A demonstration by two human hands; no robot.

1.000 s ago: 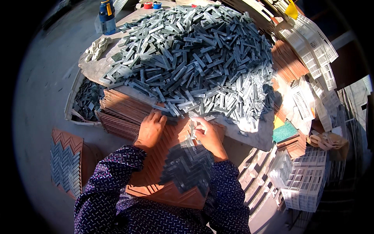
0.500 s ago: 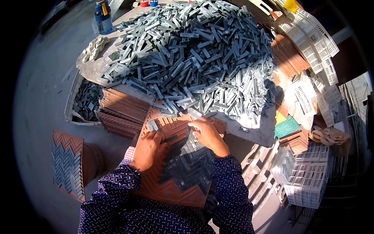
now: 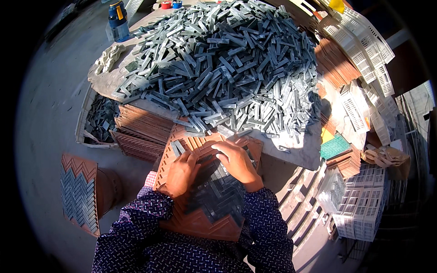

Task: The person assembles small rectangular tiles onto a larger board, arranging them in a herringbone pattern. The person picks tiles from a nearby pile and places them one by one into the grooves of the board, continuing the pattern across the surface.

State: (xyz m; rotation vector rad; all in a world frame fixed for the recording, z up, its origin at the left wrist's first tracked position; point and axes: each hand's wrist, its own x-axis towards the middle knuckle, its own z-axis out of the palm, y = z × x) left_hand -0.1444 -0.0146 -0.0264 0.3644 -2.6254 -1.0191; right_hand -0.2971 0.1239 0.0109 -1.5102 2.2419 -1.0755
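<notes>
Brown board: here it is, in front of the body, the grooved board point(image 3: 195, 224) running from the lap up to the table point(image 3: 298, 157); I'd judge that tilt keeps the grooves facing the hands.
Grey strips: the laid strips point(image 3: 218, 198) sit in a dark herringbone on its lower and right part, apparently kept in line by the zigzag grooves.
Left hand: over the board's left side, the left hand point(image 3: 181, 174) looks closed around two loose strips point(image 3: 175, 149) whose ends poke past the fingers; carried like a small reserve, I'd say.
Right hand: fingers bent, the right hand point(image 3: 239, 164) hovers at the herringbone's upper end; whether its grip has a strip, I can't tell.
Heap: a big heap of strips point(image 3: 227, 63) spreads over the table just beyond, presumably for short reaches.
Left side: a stack of boards point(image 3: 141, 125), then a second board point(image 3: 79, 195) filled with strips.
Far edge: a blue bottle point(image 3: 119, 25) and a pale cloth point(image 3: 109, 58).
Right side: white crates point(image 3: 357, 207).
Writing: no brand or label I can read.
</notes>
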